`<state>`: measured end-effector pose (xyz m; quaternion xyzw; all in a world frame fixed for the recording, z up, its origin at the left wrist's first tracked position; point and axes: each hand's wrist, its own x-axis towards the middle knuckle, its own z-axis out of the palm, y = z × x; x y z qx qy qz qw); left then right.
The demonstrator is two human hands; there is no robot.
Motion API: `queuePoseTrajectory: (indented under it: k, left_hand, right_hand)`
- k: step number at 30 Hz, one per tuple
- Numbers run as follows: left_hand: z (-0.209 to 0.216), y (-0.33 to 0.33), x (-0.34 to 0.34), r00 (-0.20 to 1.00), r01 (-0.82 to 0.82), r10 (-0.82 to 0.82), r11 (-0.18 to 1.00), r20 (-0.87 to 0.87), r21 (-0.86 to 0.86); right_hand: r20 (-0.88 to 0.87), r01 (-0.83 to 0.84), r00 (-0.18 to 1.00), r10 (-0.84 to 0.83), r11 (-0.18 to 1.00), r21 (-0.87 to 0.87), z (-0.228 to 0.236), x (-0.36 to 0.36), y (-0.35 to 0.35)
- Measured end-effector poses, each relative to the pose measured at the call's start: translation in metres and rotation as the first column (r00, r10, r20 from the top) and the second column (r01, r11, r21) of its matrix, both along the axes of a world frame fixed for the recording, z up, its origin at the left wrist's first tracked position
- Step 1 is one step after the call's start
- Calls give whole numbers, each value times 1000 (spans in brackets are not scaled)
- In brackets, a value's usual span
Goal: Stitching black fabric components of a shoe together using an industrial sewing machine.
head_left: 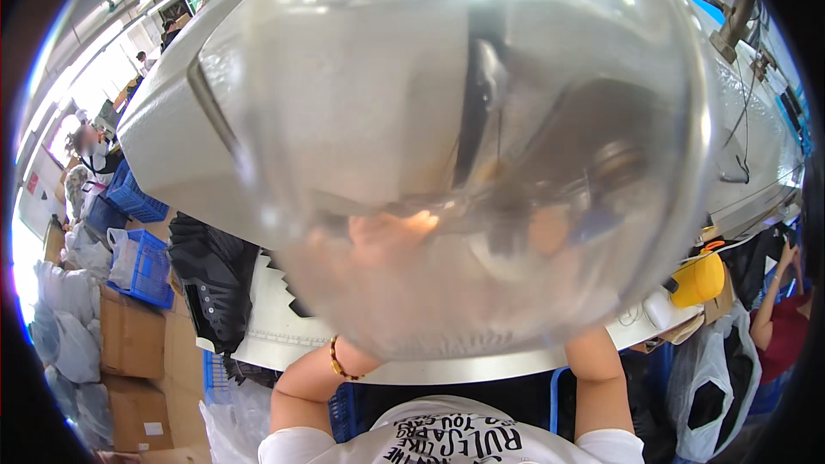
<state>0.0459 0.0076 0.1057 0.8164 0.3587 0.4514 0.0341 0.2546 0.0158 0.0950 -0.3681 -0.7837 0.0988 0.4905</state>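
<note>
A large clear, curved plastic cover (481, 309) fills the middle of the view and blurs what lies behind it. Through it my left hand (387, 236) shows as a smeared shape close to a dark machine part. My right hand (548, 230) is fainter still, beside something bluish and dark. The fingers of both hands are too blurred to read, and whatever they touch cannot be made out. A beaded bracelet (338, 359) circles my left wrist. Both forearms reach over the near edge of a white worktable (284, 344).
Black flat pieces with jagged edges (210, 283) are stacked at the table's left. Blue crates (150, 266), cardboard boxes (133, 335) and plastic bags stand farther left. A yellow container (698, 279) sits at right. Another person's arm (766, 314) shows at the far right.
</note>
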Motion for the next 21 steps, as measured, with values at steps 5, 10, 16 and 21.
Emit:
queuePoseTrajectory:
  k: [5,10,16,21]
  left_hand:
    - [-6,-1,-2,949,120,-16,942,-314,314]
    - [-1,-7,6,927,58,66,947,-369,316]
    - [-8,-15,30,893,-104,202,962,-401,252]
    - [-4,-23,56,903,-200,323,899,-283,389]
  right_hand:
    - [365,185,875,-318,916,356,-16,-7,-3]
    - [199,216,933,-300,909,356,-5,-10,-3]
    - [-221,196,955,-200,980,-39,-13,-2,9]
    - [-485,80,849,-210,958,-274,-25,16,19]
